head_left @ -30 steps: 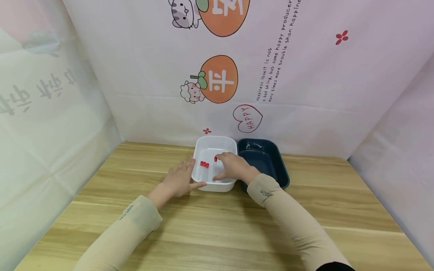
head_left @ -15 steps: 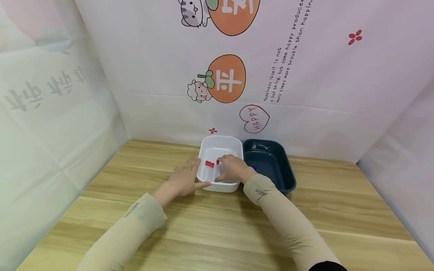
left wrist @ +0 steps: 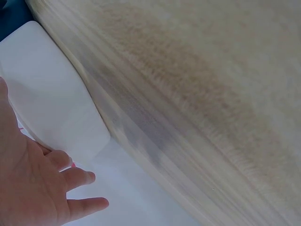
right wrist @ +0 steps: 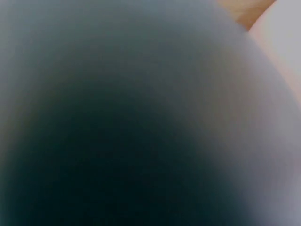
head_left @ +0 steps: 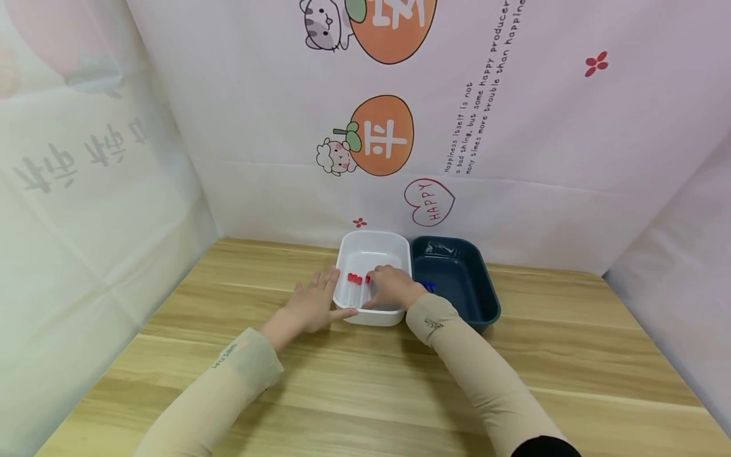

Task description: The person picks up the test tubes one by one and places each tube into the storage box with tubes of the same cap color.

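Red pieces (head_left: pixel 355 278), small and blocky, lie on the floor of the white tray (head_left: pixel 371 241), which stands on the wooden tabletop (head_left: pixel 365 381) close to the patterned backdrop (head_left: pixel 514 158). Right of the white tray, touching it side to side, sits a dark blue tray (head_left: pixel 474 279), and a small blue bit (head_left: pixel 429 287) shows on its floor just beyond the person's right wrist. The left hand (head_left: pixel 311 304) rests flat against the near left corner of the white tray, fingers spread and straight along its outer wall, thumb reaching along the front edge; it looks placed there to steady the light plastic so it does not slide while the other hand works inside. The left wrist view shows those fingers (left wrist: pixel 70 176) loosely extended beside the tray's rounded rim (left wrist: pixel 51 103), gripping nothing. The right hand (head_left: pixel 391 287) reaches down into the white tray just right of the red pieces, knuckles up and fingers bent toward the floor of the tray; a speck of red shows at its fingertips, but I cannot tell whether it pinches a piece or merely touches it. The right wrist view is a dark blur and settles nothing. Both forearms wear beige sleeves (head_left: pixel 228 374) that stretch across the tabletop toward the white tray.
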Tool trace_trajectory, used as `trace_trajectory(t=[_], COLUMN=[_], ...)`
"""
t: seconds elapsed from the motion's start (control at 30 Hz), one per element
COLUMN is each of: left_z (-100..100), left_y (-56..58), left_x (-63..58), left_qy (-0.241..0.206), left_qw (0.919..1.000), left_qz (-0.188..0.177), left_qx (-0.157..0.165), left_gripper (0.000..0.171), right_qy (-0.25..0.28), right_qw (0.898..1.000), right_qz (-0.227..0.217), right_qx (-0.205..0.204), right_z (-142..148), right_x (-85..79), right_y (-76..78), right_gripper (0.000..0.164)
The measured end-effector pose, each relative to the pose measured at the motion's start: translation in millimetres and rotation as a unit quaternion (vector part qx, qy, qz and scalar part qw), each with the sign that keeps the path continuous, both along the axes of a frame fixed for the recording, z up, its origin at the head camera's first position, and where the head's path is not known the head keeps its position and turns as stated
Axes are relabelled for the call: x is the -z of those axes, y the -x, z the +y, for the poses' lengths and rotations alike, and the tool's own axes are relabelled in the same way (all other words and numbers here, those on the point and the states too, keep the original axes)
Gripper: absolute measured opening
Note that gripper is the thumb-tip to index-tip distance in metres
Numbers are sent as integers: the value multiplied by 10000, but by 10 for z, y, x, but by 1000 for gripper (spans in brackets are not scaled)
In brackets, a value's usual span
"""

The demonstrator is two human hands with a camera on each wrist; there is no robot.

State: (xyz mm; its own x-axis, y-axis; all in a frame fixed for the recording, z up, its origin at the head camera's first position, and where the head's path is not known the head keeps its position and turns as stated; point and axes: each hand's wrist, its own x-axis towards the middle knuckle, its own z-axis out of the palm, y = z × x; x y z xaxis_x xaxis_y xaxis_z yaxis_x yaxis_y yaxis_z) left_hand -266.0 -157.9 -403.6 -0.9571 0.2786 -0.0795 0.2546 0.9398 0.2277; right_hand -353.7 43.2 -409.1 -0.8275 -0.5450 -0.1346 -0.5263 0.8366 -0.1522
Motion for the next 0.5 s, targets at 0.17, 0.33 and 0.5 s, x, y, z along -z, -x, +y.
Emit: trace_trajectory(t=[0.17, 0.33, 0.5], left_z=[7, 15, 7], left_y=[-2, -7, -1], left_x=[-13, -32, -18], left_qy=[10, 28, 54], left_qw=[10000, 10000, 10000], left_qz=[11, 29, 65], left_qx=[7, 36, 45], left_gripper=[106, 105, 105], right_qy=[-7, -18, -51], right_qw=[9999, 9997, 9996], right_qz=[-84, -180, -237], right_qx=[59, 132, 150], right_z=[-20, -42, -65], right_x=[-18, -33, -31], right_y=[-8, -29, -33], right_gripper=[77, 75, 75])
